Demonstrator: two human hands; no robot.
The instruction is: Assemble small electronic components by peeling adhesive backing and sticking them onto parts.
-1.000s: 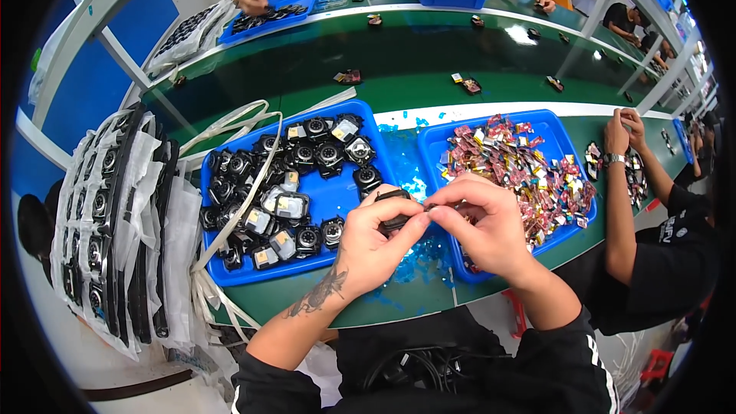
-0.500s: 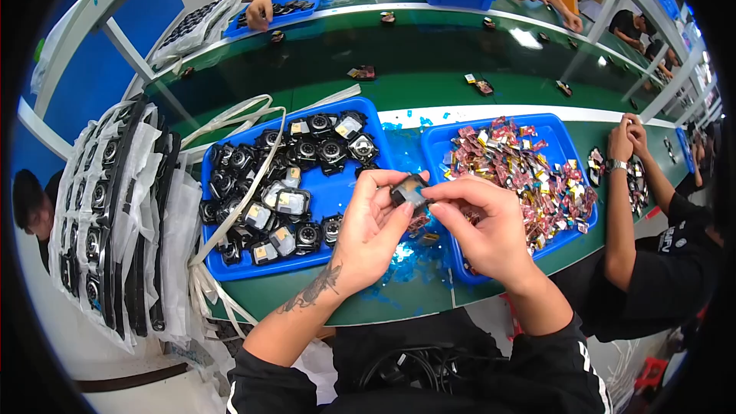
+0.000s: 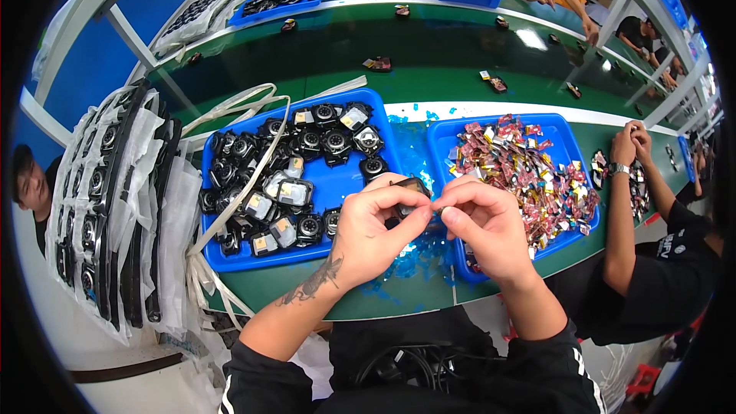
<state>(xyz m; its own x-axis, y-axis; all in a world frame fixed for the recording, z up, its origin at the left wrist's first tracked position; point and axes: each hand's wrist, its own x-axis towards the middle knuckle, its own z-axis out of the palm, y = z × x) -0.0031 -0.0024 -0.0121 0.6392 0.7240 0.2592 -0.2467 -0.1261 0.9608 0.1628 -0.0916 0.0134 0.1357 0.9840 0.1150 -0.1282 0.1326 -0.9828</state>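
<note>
My left hand [image 3: 377, 231] is closed round a black watch case [image 3: 415, 185], gripping it between thumb and fingers. Its far side shows past my fingertips. Close beside it, almost touching the left fingertips, my right hand [image 3: 488, 224] pinches thumb against forefinger. What sits in that pinch is too small and covered to make out. Both hands are raised over the gap between two blue trays. The left tray [image 3: 337, 184] holds many black watch cases, some lying with pale silvery faces up. Small pink, yellow and silver parts [image 3: 521, 184] are heaped in the right tray [image 3: 584, 222].
Bits of blue film [image 3: 406, 264] litter the green bench between the trays. White straps [image 3: 253, 192] cross the left tray. Wrapped stacks of watch parts [image 3: 115, 207] stand at left. Beyond runs a green conveyor [image 3: 307, 61] carrying scattered pieces. Co-workers sit opposite and at right.
My left hand has tilted the watch case, so its pale face no longer shows. My right fingers have drawn up into a tight pinch. Across the belt, a co-worker's hand has left their tray.
</note>
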